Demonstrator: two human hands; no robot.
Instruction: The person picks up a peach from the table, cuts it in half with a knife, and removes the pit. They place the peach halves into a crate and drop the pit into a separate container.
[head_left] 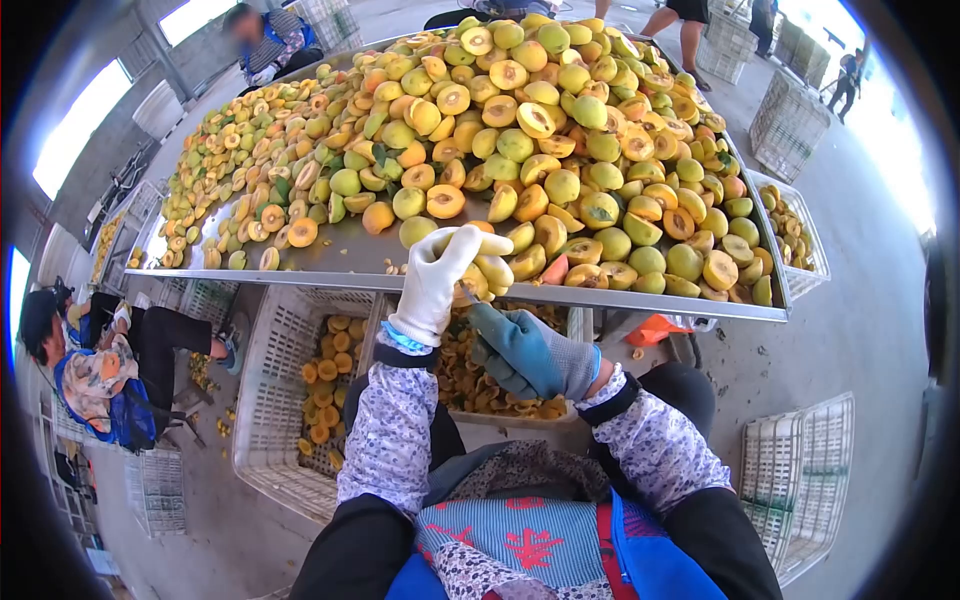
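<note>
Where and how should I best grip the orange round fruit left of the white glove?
Grip the orange round fruit by its curved sides, probably best from the near side: the table's bare metal lies in front, other fruits crowd behind.

White left glove [440, 275]; teal-blue and grey right glove [535, 352]. White sleeves [390, 430] speckled purple, with black bands. Blue striped apron [480, 540] with red characters. Yellow-green fruit [515, 145], orange flesh, on a silver-grey tabletop [340, 255]. Off-white crate [795, 475] near right.
</note>
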